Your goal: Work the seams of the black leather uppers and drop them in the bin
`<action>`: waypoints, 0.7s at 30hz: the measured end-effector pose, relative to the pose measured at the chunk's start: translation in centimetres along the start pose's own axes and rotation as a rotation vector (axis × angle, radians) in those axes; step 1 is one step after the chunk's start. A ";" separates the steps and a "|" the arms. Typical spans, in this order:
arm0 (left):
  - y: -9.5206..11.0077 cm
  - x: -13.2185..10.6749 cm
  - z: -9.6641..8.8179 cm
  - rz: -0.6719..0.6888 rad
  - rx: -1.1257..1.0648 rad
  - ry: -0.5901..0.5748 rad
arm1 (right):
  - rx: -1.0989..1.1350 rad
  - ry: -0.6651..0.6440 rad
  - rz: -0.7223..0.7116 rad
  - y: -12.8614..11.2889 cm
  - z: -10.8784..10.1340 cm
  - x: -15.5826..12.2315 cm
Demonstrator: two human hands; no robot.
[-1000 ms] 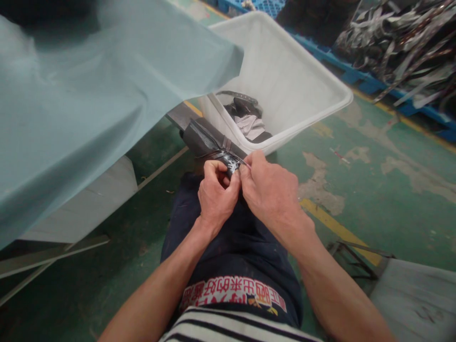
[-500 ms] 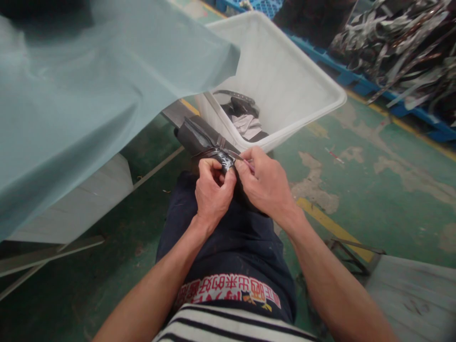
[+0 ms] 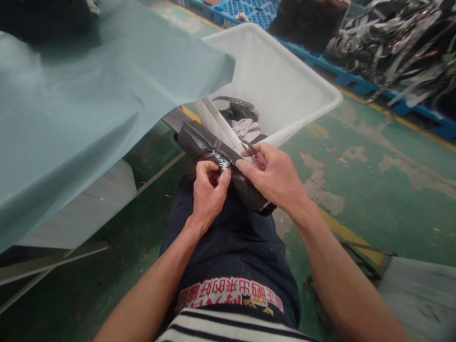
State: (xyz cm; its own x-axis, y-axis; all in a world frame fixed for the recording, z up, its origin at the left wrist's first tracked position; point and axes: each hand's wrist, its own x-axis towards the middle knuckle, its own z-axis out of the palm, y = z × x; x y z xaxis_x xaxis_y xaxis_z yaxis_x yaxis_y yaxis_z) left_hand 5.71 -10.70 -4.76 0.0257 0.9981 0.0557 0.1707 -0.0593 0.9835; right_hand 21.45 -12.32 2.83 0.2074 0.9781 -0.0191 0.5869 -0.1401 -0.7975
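A dark grey bundle [image 3: 199, 140] wrapped in glossy film lies across my knee, with a shiny crumpled patch near its middle. My left hand [image 3: 208, 194] is closed, its fingers pinching the bundle at that patch. My right hand [image 3: 276, 178] is closed too, holding a small pink-handled cutting tool [image 3: 254, 154] whose blade rests against the bundle beside my left fingertips. The bundle's far end points toward the tub.
A large white plastic tub [image 3: 285, 85] stands just beyond my knee, holding dark belts and grey scraps [image 3: 244, 123]. A pale blue-green cloth [image 3: 89, 99] covers a table on the left. Blue pallets [image 3: 356, 78] carry tangled straps at the far right. The floor is green with yellow lines.
My right hand has drawn away to the right with the cutting tool, uncovering more of the bundle. My left hand keeps its pinch. The view has shifted slightly.
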 end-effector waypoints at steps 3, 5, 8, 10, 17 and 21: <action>-0.3 -0.1 0.0 0.012 -0.042 -0.006 | -0.144 -0.108 -0.014 -0.1 -0.3 0.6; -0.4 -0.1 0.0 0.017 -0.037 0.002 | -0.202 -0.115 -0.007 -0.1 -0.1 1.0; -0.3 -0.2 0.0 0.015 -0.018 0.006 | -0.276 -0.121 0.010 -0.4 0.2 1.4; -0.3 -0.1 0.0 0.012 -0.013 0.006 | -0.314 -0.147 0.012 -0.7 0.2 1.6; -0.4 -0.1 0.2 0.020 -0.038 0.013 | -0.562 -0.143 -0.026 -2.3 -0.1 1.9; -0.4 -0.2 0.2 -0.003 -0.030 0.015 | -0.664 -0.174 -0.063 -3.1 -0.2 2.4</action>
State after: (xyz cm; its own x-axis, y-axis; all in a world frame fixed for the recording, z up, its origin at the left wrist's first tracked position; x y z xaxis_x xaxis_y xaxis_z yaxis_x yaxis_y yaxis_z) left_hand 5.81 -10.83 -5.17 0.0104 0.9984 0.0550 0.1415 -0.0559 0.9884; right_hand 20.25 -9.58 5.36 0.0604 0.9902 -0.1257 0.9603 -0.0920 -0.2633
